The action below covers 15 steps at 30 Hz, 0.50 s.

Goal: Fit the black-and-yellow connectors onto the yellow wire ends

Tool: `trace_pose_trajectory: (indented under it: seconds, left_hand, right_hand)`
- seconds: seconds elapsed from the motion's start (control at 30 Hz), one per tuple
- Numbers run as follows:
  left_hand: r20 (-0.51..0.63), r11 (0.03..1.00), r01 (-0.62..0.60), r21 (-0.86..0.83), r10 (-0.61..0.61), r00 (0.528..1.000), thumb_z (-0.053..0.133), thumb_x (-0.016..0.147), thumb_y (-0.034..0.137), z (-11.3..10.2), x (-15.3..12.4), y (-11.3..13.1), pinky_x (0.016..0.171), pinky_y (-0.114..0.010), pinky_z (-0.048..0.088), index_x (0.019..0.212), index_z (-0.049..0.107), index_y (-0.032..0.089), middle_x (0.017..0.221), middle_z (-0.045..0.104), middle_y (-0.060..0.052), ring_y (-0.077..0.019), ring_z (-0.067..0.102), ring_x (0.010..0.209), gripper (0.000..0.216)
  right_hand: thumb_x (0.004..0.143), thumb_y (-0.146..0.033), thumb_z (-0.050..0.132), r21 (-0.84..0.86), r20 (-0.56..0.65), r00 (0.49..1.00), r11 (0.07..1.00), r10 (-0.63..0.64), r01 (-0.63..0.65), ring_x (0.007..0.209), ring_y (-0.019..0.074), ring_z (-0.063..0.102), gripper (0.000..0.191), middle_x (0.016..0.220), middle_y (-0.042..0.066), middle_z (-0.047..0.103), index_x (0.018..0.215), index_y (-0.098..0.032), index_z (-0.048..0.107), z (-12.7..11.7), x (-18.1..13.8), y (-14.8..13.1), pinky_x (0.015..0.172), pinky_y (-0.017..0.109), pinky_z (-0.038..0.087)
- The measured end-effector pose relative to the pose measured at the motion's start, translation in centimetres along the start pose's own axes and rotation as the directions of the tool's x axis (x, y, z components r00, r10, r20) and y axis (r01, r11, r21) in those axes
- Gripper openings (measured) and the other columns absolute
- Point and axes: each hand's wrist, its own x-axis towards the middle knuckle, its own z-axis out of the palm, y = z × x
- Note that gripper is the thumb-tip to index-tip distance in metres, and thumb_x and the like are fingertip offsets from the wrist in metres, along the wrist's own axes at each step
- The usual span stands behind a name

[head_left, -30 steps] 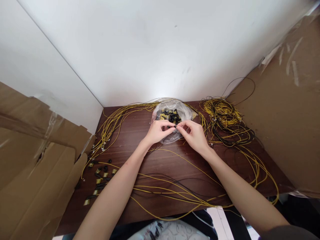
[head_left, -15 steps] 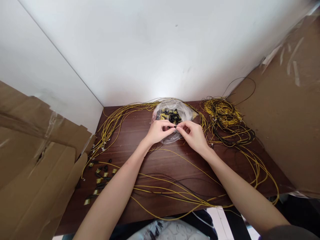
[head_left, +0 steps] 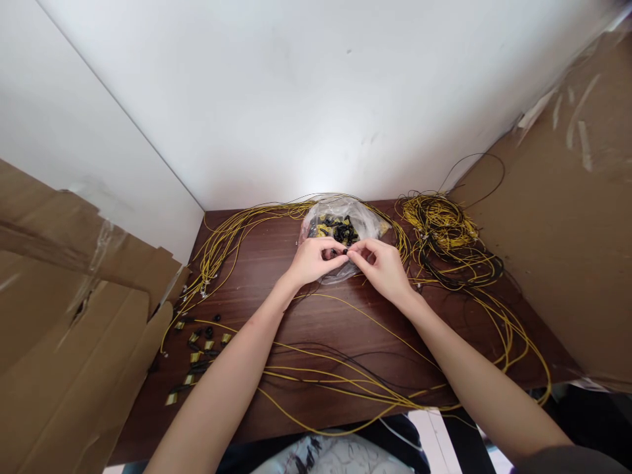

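My left hand (head_left: pixel 318 258) and my right hand (head_left: pixel 378 263) meet fingertip to fingertip over the near edge of a clear plastic bag (head_left: pixel 368 220). Both are closed in a pinch. Between the fingertips shows a small black piece (head_left: pixel 345 251), too small and covered to name exactly. Inside the bag lie several black parts with yellow tags (head_left: pixel 343 228). A thin yellow wire (head_left: pixel 340 299) runs across the table just below my hands; whether it joins the pinched piece cannot be made out.
Yellow wires (head_left: pixel 237 220) curve along the back left of the brown table (head_left: pixel 276 257). A tangled yellow and black wire bundle (head_left: pixel 442 224) lies at right. Black parts with yellow tags (head_left: pixel 196 357) are at front left. Cardboard (head_left: pixel 557 230) and more cardboard (head_left: pixel 89 368) flank the table.
The fingertips have shifted very slightly, and the small black piece shows a little more between them. Arms, bag and wires stay where they were.
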Motion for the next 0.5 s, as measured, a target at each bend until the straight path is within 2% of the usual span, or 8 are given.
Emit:
trace_pose_trajectory:
  seconds: [0.2, 0.37, 0.5]
  left_hand:
    - [-0.014, 1.0, 0.013, 0.008, -0.013, 1.0, 0.059, 0.079, 0.033, -0.03, 0.01, 0.11, 0.054, -0.02, 0.035, 0.085, 0.071, 0.015, 0.07, 0.062, -0.003, -0.0094, 0.05, 0.059, 0.023]
    - [-0.017, 1.0, 0.021, 0.013, -0.021, 1.0, 0.06, 0.078, 0.031, -0.02, -0.02, 0.22, 0.054, -0.02, 0.036, 0.084, 0.071, 0.015, 0.07, 0.063, -0.002, -0.0091, 0.05, 0.059, 0.021]
    - [-0.002, 1.0, 0.01, 0.025, -0.01, 1.0, 0.059, 0.078, 0.029, -0.06, -0.03, 0.29, 0.055, -0.02, 0.036, 0.084, 0.072, 0.015, 0.072, 0.064, -0.002, -0.009, 0.05, 0.06, 0.019]
  right_hand:
    - [0.087, -0.029, 0.05, -0.025, -0.048, 0.999, 1.0, 0.005, -0.006, 0.064, 0.0148, 0.056, 0.02, 0.074, 0.003, 0.065, 0.077, -0.017, 0.064, -0.69, 0.21, -0.31, 0.06, 0.026, 0.042]
    - [0.087, -0.027, 0.05, -0.077, -0.083, 0.997, 0.997, 0.004, -0.011, 0.063, 0.0146, 0.056, 0.018, 0.079, 0.003, 0.066, 0.081, -0.017, 0.064, -1.0, 0.35, 0.13, 0.057, 0.026, 0.042]
    - [0.088, -0.021, 0.047, -0.222, -0.038, 0.993, 0.97, -0.109, 0.098, 0.082, 0.0205, 0.057, 0.019, 0.088, 0.006, 0.067, 0.091, -0.018, 0.066, -0.65, 0.22, 0.55, 0.075, 0.033, 0.045]
